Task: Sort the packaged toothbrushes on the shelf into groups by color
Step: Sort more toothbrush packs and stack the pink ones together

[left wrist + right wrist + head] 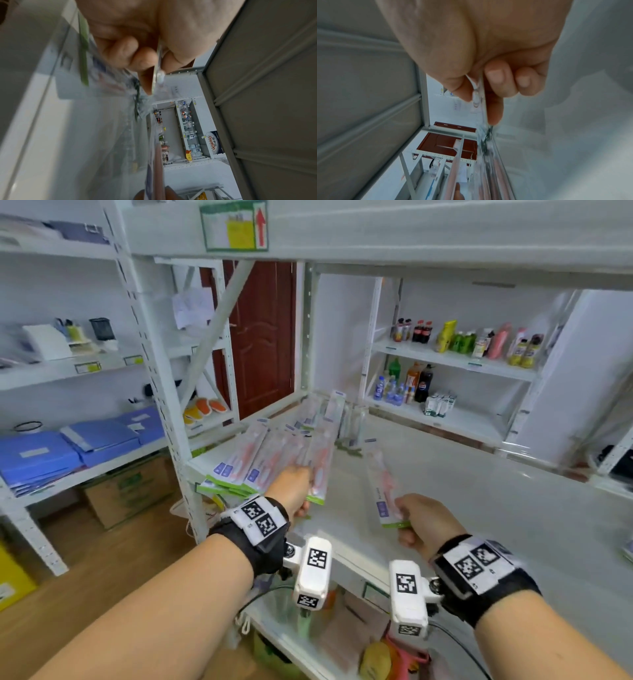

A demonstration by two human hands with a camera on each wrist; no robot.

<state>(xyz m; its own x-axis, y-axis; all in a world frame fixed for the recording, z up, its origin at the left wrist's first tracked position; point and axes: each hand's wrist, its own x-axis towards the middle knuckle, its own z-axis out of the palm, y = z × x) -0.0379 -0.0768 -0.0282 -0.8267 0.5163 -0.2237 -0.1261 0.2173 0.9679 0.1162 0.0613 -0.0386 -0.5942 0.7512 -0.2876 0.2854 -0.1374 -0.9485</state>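
Note:
Several packaged pink toothbrushes (246, 460) lie fanned out at the left front corner of the white shelf (479, 508). My left hand (293, 491) pinches the lower end of one pink toothbrush pack (320, 467) just right of that group; the left wrist view shows its edge (157, 75) between thumb and fingers. My right hand (416, 522) pinches the green bottom edge of another pink toothbrush pack (383, 487), lifted off the shelf; the pack's edge (482, 97) shows in the right wrist view. More packs (329, 412), some greenish, are heaped toward the back.
A white upright post (164, 392) stands at the shelf's left front corner. The shelf above (376, 231) hangs low overhead. Drink bottles (411, 385) fill a rack behind. Blue folders (68, 446) sit on the left rack. Another shelf with goods (342, 638) lies below.

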